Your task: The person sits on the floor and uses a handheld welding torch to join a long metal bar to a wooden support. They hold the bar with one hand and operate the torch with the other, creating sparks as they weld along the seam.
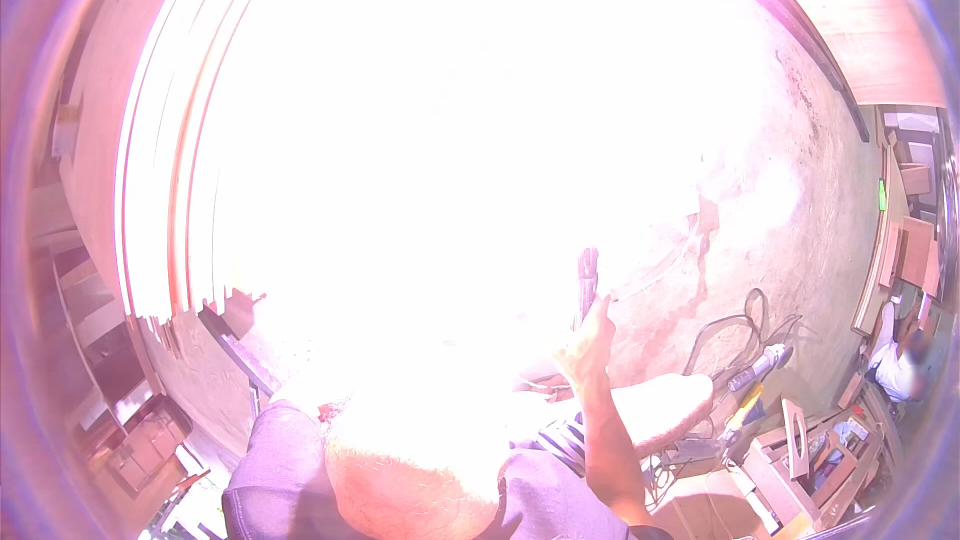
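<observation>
My right hand (585, 345) is closed round a dark, narrow tool (588, 275) that points up from my fist; what kind of tool is unclear. My left hand cannot be made out in the white glare that fills the middle of the view. A broad patch of bare skin (410, 480) and purple clothing (270, 460) show along the lower edge. A bare leg (660, 410) stretches to the right, below that hand.
Glare-washed boards (175, 220) stand at left. Looped cables (720, 340), a cylindrical tool (755, 368) and stacked wooden pieces (800, 460) lie at lower right. Another person (895, 365) is at the far right, near more wooden pieces (915, 255).
</observation>
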The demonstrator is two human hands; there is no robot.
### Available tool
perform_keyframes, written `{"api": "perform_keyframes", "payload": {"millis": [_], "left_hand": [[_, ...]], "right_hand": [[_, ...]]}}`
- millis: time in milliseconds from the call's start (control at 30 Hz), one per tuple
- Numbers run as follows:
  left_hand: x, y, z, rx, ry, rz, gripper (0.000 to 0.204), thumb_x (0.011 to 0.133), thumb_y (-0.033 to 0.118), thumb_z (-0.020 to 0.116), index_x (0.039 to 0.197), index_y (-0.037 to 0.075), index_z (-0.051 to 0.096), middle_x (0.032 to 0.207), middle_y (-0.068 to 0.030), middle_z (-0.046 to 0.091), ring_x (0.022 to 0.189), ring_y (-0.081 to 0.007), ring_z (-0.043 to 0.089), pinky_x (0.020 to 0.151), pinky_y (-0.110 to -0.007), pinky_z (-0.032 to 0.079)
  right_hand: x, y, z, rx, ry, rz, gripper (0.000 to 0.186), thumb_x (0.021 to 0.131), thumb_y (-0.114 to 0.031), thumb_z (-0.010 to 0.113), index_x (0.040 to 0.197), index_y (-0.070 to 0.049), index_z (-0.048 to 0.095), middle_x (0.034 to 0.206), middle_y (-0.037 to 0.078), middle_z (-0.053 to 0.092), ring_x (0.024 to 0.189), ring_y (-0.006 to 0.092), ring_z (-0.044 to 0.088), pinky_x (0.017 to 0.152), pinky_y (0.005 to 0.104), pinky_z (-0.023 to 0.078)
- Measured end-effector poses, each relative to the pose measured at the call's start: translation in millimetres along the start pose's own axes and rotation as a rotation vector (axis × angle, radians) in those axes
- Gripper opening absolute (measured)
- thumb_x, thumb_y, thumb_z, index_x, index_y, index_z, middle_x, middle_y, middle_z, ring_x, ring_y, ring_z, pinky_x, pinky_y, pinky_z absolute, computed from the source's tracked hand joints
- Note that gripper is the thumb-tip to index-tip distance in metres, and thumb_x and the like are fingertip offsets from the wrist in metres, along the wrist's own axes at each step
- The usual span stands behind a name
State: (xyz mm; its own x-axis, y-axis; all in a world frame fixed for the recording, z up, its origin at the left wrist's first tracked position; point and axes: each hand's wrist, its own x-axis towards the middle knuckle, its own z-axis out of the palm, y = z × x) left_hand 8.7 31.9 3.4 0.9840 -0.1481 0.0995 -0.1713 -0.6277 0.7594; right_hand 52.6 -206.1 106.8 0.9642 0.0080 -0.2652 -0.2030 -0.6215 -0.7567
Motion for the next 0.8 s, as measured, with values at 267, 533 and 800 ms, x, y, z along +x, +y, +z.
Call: {"api": "perform_keyframes", "payload": {"millis": [267,533,800], "left_hand": [[0.4,-3.3,2.8,0.026,-0.014,0.007,0.028,0.086,0.023,0.086,0.071,0.009,0.066,0.067,-0.0091,0.067,0.068,-0.0291,0.069,0.073,-0.04,0.053],[3.6,-0.7,-0.2,0.021,-0.004,0.027,0.028,0.086,0.02,0.084,0.069,0.008,0.065,0.064,-0.0092,0.065,0.064,-0.0302,0.066,0.069,-0.041,0.051],[3.6,0.1,0.5,0.008,0.012,0.02,0.028,0.085,0.021,0.084,0.069,0.009,0.065,0.064,-0.0086,0.065,0.064,-0.029,0.066,0.069,-0.04,0.051]], "right_hand": [[-1.4,-4.5,-5.8,-0.019,0.0,0.035,0.067,0.075,-0.032,0.099,0.113,-0.001,0.054,0.069,0.006,0.061,0.055,0.0227,0.063,0.055,0.0387,0.053],[-1.3,-1.5,-2.7,-0.046,0.007,0.007,0.064,0.077,-0.027,0.099,0.112,0.0,0.052,0.07,0.003,0.063,0.055,0.0111,0.056,0.052,0.0306,0.05],[-0.3,-6.2,-3.8,-0.051,-0.029,0.057,0.065,0.076,-0.034,0.099,0.11,-0.001,0.054,0.069,0.007,0.062,0.057,0.0243,0.065,0.056,0.0404,0.054]]}}
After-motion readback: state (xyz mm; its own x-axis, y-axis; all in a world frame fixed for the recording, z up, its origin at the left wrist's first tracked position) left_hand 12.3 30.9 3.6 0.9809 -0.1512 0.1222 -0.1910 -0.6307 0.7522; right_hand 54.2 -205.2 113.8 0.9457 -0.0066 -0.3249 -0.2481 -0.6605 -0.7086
